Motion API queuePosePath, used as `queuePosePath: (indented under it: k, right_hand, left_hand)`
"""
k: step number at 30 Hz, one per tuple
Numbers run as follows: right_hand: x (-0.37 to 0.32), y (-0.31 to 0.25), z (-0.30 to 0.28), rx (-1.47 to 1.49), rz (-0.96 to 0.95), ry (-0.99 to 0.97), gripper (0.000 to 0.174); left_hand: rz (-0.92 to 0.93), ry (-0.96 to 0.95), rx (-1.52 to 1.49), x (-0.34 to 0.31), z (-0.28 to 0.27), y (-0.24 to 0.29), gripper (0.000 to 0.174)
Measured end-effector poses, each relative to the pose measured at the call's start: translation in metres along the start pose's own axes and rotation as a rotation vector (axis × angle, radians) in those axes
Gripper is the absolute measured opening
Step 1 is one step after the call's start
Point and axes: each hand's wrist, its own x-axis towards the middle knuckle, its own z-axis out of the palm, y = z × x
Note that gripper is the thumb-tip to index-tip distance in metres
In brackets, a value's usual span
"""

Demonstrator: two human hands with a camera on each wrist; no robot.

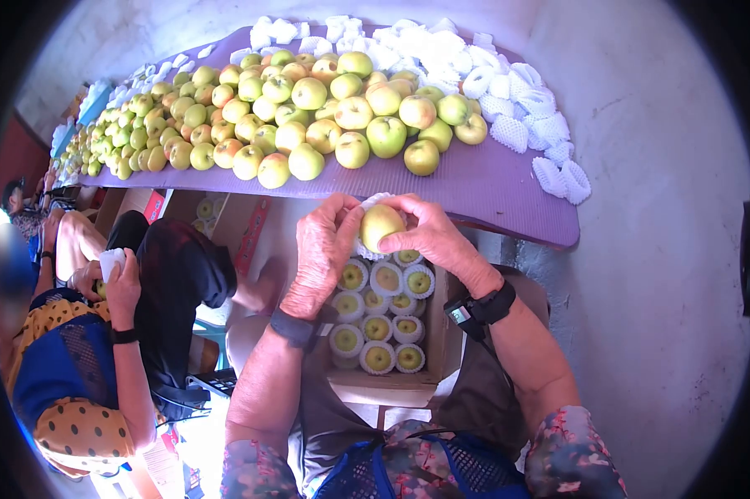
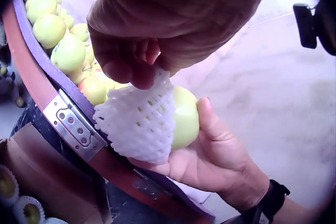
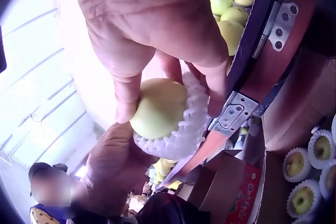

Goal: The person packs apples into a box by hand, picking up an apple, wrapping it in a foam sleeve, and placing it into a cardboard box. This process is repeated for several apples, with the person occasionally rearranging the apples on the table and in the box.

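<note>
Between the two hands a yellow-green apple (image 1: pixel 381 226) is partly inside a white foam net (image 2: pixel 140 119), held above an open box. My left hand (image 1: pixel 326 241) pinches the net's edge with thumb and fingers, as the left wrist view shows. The right hand (image 1: pixel 433 237) grips the apple, its thumb on one side and fingers around the other in the right wrist view (image 3: pixel 157 29). The apple's bare side (image 3: pixel 160 108) faces out of the net. Below, the cardboard box (image 1: pixel 447 333) holds several apples in foam nets (image 1: pixel 376 327).
A purple-covered table (image 1: pixel 508 195) carries a long heap of apples (image 1: pixel 308 93), with white foam nets (image 1: pixel 520 100) behind and to the right. Another person (image 1: pixel 84 358) sits at the left, holding a wrapped apple. More boxes (image 1: pixel 233 220) stand under the table's left part.
</note>
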Motion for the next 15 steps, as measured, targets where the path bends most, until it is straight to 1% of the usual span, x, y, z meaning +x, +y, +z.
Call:
queuePosePath:
  k: [1,3,4,6,7,9,12,13,15]
  right_hand:
    - [0.0,0.0,0.001,-0.038,-0.008,0.017,0.067]
    - [0.0,-0.004,0.002,-0.021,-0.009,0.026,0.071]
    - [0.0,-0.006,0.003,-0.012,-0.01,0.031,0.074]
    - [0.002,0.0,0.003,0.063,-0.069,0.078,0.08]
    - [0.003,0.002,0.003,0.099,-0.1,0.102,0.083]
    - [0.003,0.0,0.0,0.092,-0.098,0.093,0.09]
    - [0.001,-0.01,0.001,0.07,-0.064,0.041,0.095]
    - [0.002,-0.013,0.002,0.059,-0.05,0.017,0.097]
    - [0.003,-0.011,0.003,-0.044,-0.09,-0.008,0.1]
  left_hand:
    - [-0.051,0.0,-0.051,0.0,0.0,-0.001,0.013]
    - [-0.152,-0.001,-0.151,0.002,0.001,-0.003,0.013]
    - [-0.167,-0.029,-0.208,0.003,0.001,-0.006,0.015]
    - [-0.194,-0.084,-0.32,0.005,0.002,-0.009,0.019]
    - [-0.221,-0.119,-0.36,0.005,0.0,-0.007,0.024]
    - [-0.273,-0.186,-0.441,0.005,-0.005,0.001,0.036]
    - [-0.288,-0.262,-0.26,0.005,-0.008,0.004,0.057]
    - [-0.279,-0.262,-0.261,0.004,-0.007,0.002,0.061]
    - [-0.258,-0.255,-0.26,0.002,-0.005,-0.001,0.07]
